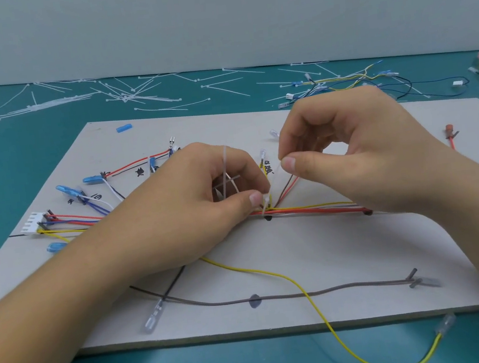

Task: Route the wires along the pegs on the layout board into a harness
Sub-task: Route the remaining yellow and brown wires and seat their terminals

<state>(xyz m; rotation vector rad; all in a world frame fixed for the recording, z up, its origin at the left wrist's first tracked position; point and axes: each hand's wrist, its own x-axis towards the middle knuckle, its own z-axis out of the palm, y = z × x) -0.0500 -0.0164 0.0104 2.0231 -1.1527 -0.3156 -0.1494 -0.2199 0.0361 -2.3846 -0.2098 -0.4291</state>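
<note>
While most wires sit routed on layout board (273,267), my left hand (204,203) pinches cable tie (266,202) at bundle (311,210), right hand (349,149) pinches its tail; yellow wire (273,270), brown wire (291,295) left loose.

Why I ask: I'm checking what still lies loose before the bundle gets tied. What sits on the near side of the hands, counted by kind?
Thin yellow insulated wire: 1
Brown-grey insulated wire: 1
Short black wire: 1
Clear plastic terminal sleeves: 3
Total: 6
</note>
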